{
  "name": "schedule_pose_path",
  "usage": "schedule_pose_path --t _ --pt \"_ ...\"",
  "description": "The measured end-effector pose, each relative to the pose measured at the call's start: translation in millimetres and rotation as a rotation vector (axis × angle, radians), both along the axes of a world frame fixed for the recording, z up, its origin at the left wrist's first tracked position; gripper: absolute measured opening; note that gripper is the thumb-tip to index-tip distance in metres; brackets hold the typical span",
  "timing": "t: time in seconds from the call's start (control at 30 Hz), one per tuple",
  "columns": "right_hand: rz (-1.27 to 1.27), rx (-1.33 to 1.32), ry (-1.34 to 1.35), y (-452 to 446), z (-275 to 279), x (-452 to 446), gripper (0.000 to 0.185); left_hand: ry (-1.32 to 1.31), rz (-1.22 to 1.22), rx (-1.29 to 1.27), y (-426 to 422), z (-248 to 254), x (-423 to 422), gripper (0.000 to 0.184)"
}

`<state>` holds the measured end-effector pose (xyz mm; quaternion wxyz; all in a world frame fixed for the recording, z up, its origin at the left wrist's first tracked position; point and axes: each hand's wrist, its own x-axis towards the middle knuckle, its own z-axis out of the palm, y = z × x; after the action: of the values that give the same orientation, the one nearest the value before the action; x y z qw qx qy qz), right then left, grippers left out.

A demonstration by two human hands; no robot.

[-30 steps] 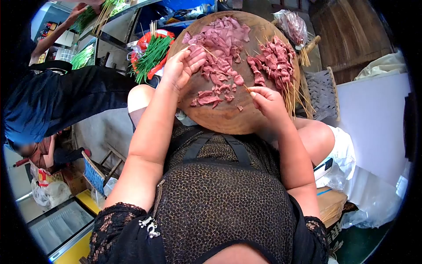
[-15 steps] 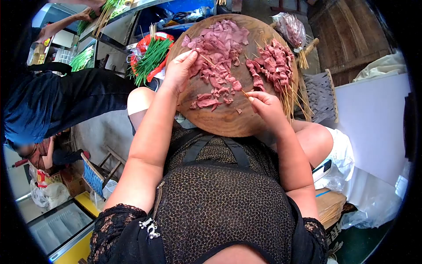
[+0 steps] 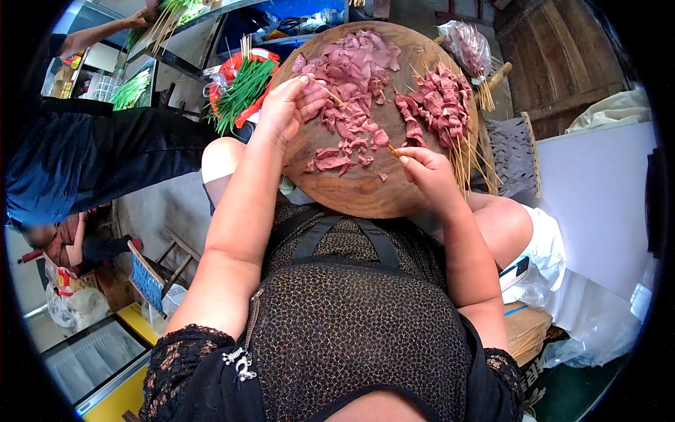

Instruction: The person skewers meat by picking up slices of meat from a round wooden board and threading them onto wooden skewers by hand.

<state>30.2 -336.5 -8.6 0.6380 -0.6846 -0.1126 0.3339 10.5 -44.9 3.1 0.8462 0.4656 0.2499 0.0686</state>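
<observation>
A bamboo skewer with red meat slices (image 3: 380, 137) on it slants across the round wooden board (image 3: 365, 200). My right hand (image 3: 427, 172) pinches its lower end between thumb and fingers. Close to the skewer's upper, bare tip is my left hand (image 3: 292, 105), palm turned inward and fingers loosened; I see no meat held in it. Under and beyond the skewer lies a heap of thin raw meat slices (image 3: 358, 56), with smaller scraps nearer me. To the right sits a pile of loaded meat skewers (image 3: 443, 102), their sticks pointing toward me.
Left of the board is a red bag (image 3: 264, 55) with bundled green stalks (image 3: 242, 95) on sticks. A plastic bag of skewers (image 3: 467, 49) lies beyond the board's right edge. A person in dark clothes (image 3: 126, 141) stands at left, one hand at greens on a table.
My left hand's fingers have loosened from a pinch near the skewer's upper end and spread, with the palm turning inward. My right hand keeps its hold in nearly the same place.
</observation>
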Motion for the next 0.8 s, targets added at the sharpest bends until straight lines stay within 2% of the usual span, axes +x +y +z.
schedule_pose_path --t 0.1,0.2,0.27,0.47,0.57,0.63,0.67,0.77,0.8 --pt "-0.025 0.065 0.037 -2 -2 2 0.019 0.038 -0.027 0.094 0 6 -2 0.02" --pt "-0.106 0.132 0.097 -3 -5 7 0.023 0.079 -0.182 0.205 -12 9 -6 0.021" --pt "-0.149 0.103 0.122 5 2 6 0.026 0.123 -0.427 0.296 -26 13 -10 0.022" --pt "-0.114 0.134 0.09 17 4 2 0.032 0.084 -0.795 0.46 -68 3 -11 0.019" --pt "-0.092 0.174 0.061 19 -5 3 0.029 0.054 -0.826 0.47 -77 1 -13 0.019" --pt "-0.056 0.142 0.01 20 -8 4 0.026 0.132 -0.895 0.648 -81 7 -14 0.02" --pt "-0.055 0.142 0.009 21 -13 4 0.026 0.132 -0.894 0.649 -81 6 -14 0.02" --pt "-0.051 0.162 -0.131 23 -29 6 0.024 0.155 -0.868 0.692 -84 5 -17 0.021" --pt "-0.024 0.04 -0.237 24 -31 4 0.023 0.136 -0.865 0.709 -86 4 -19 0.022"
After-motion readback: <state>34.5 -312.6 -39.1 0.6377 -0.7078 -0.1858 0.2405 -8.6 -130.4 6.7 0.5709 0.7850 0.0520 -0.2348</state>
